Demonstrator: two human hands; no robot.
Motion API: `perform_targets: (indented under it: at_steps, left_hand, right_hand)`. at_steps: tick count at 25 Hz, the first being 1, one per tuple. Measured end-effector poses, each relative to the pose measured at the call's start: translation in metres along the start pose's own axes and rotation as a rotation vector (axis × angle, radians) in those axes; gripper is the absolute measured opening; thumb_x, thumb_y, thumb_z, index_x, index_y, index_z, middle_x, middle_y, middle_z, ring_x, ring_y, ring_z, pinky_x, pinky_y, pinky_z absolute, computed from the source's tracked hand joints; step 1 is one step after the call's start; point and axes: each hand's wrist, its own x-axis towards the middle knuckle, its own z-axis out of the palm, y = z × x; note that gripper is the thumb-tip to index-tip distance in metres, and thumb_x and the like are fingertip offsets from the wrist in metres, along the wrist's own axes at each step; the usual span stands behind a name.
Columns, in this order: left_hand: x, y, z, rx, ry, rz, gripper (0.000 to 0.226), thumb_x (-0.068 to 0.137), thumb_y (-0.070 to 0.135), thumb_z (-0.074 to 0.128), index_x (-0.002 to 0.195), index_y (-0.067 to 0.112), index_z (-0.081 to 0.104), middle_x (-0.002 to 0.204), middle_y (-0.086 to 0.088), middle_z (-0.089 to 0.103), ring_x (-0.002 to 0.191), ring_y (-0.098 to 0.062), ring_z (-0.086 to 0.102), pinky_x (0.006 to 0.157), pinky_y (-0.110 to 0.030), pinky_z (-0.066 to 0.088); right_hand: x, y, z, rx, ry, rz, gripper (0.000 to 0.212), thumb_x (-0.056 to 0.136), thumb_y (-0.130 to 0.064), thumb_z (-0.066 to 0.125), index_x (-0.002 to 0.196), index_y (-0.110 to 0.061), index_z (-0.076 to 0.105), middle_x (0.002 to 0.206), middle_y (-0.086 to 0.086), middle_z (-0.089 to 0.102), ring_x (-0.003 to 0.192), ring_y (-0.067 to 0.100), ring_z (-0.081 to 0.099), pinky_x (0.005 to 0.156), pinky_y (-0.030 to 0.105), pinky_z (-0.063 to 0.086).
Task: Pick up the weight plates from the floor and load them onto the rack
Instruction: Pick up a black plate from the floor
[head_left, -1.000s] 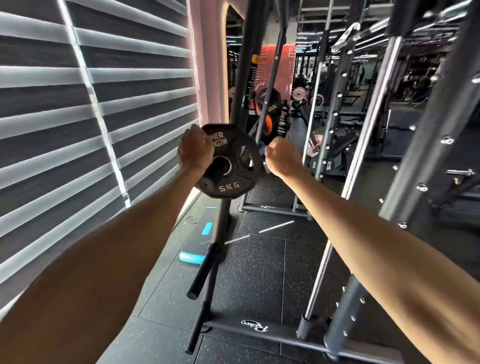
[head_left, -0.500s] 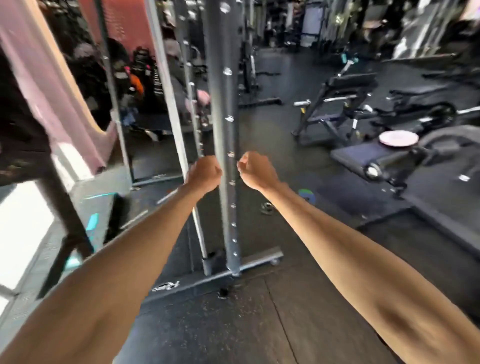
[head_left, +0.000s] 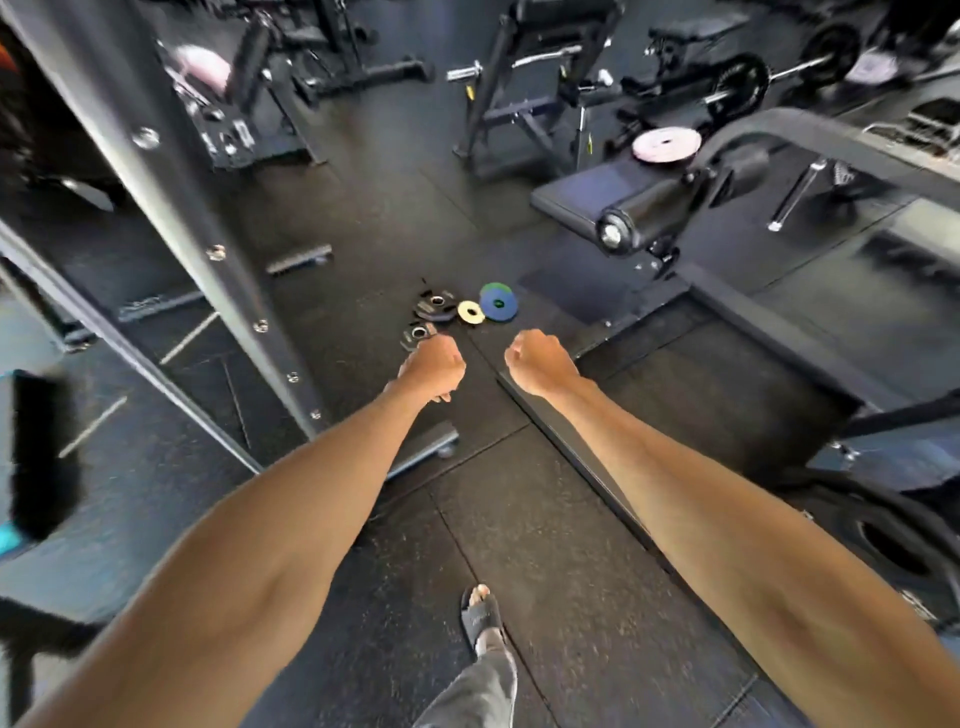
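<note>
Plates (head_left: 497, 302) lie ahead on the floor (head_left: 545, 545). Uncurl your left hand (head_left: 434, 365) and right hand (head_left: 541, 364) (both fisted, empty), then grip one rim.

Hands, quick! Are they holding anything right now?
Left hand: closed, fingers curled, holding nothing.
Right hand: closed, fingers curled, holding nothing.

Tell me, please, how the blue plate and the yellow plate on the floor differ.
The blue plate is clearly larger across than the yellow plate. The blue plate overlaps a green plate behind it, while the yellow plate sits between the blue plate and the dark plates. Both are round with a centre hole and lie on the floor.
</note>
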Motion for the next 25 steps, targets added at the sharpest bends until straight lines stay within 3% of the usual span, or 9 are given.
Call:
perform_targets:
  at_steps: [5, 9, 13, 18, 20, 22, 25]
  left_hand:
    - [0.098, 0.038, 0.036, -0.021, -0.173, -0.082, 0.027, 0.091, 0.006, 0.040, 0.100, -0.004, 0.063, 0.087, -0.024, 0.073, 0.073, -0.036, 0.073, 0.068, -0.046, 0.062]
    - [0.173, 0.051, 0.043, 0.027, -0.249, -0.137, 0.031, 0.092, 0.007, 0.038, 0.101, -0.005, 0.065, 0.086, -0.022, 0.073, 0.073, -0.032, 0.074, 0.067, -0.044, 0.063]
    - [0.265, 0.057, 0.044, 0.058, -0.309, -0.180, 0.032, 0.090, 0.006, 0.036, 0.101, -0.005, 0.065, 0.087, -0.022, 0.073, 0.072, -0.033, 0.074, 0.065, -0.044, 0.063]
    - [0.380, 0.050, 0.027, 0.052, -0.308, -0.300, 0.034, 0.086, 0.009, 0.033, 0.095, -0.002, 0.064, 0.088, -0.020, 0.072, 0.074, -0.032, 0.073, 0.069, -0.043, 0.063]
    - [0.414, 0.048, 0.015, 0.049, -0.327, -0.342, 0.033, 0.086, 0.009, 0.033, 0.095, -0.002, 0.063, 0.089, -0.022, 0.072, 0.076, -0.034, 0.073, 0.069, -0.043, 0.061]
    - [0.452, 0.041, 0.002, -0.007, -0.285, -0.404, 0.032, 0.087, 0.006, 0.035, 0.098, -0.006, 0.063, 0.091, -0.025, 0.071, 0.080, -0.036, 0.073, 0.070, -0.044, 0.060]
    - [0.510, 0.033, -0.015, -0.027, -0.294, -0.428, 0.032, 0.087, 0.001, 0.036, 0.100, -0.010, 0.063, 0.094, -0.029, 0.070, 0.082, -0.038, 0.072, 0.072, -0.045, 0.061]
  right_hand:
    - [0.085, 0.049, -0.001, 0.001, -0.112, 0.042, 0.036, 0.097, -0.018, 0.044, 0.061, -0.013, 0.043, 0.074, 0.016, 0.061, 0.085, 0.038, 0.064, 0.062, 0.034, 0.038]
    - [0.157, 0.074, 0.003, 0.027, -0.243, 0.046, 0.039, 0.096, -0.013, 0.043, 0.057, -0.013, 0.038, 0.062, 0.010, 0.050, 0.068, 0.032, 0.049, 0.061, 0.040, 0.042]
    - [0.258, 0.099, 0.017, 0.056, -0.353, 0.051, 0.034, 0.099, -0.020, 0.045, 0.066, -0.010, 0.051, 0.075, 0.013, 0.062, 0.076, 0.033, 0.062, 0.066, 0.040, 0.051]
    - [0.395, 0.115, 0.038, -0.060, -0.521, -0.089, 0.044, 0.098, -0.016, 0.044, 0.055, -0.016, 0.036, 0.056, 0.004, 0.040, 0.051, 0.019, 0.038, 0.053, 0.031, 0.036]
    - [0.439, 0.113, 0.039, -0.140, -0.595, -0.130, 0.040, 0.098, -0.020, 0.044, 0.059, -0.015, 0.040, 0.061, 0.006, 0.048, 0.056, 0.021, 0.045, 0.068, 0.037, 0.049]
    - [0.490, 0.115, 0.045, -0.175, -0.655, -0.150, 0.038, 0.098, -0.022, 0.043, 0.061, -0.016, 0.041, 0.065, 0.005, 0.050, 0.064, 0.028, 0.049, 0.087, 0.046, 0.051]
    - [0.556, 0.106, 0.049, -0.207, -0.662, -0.205, 0.042, 0.098, -0.021, 0.042, 0.057, -0.020, 0.034, 0.059, 0.002, 0.040, 0.060, 0.027, 0.042, 0.091, 0.050, 0.049]
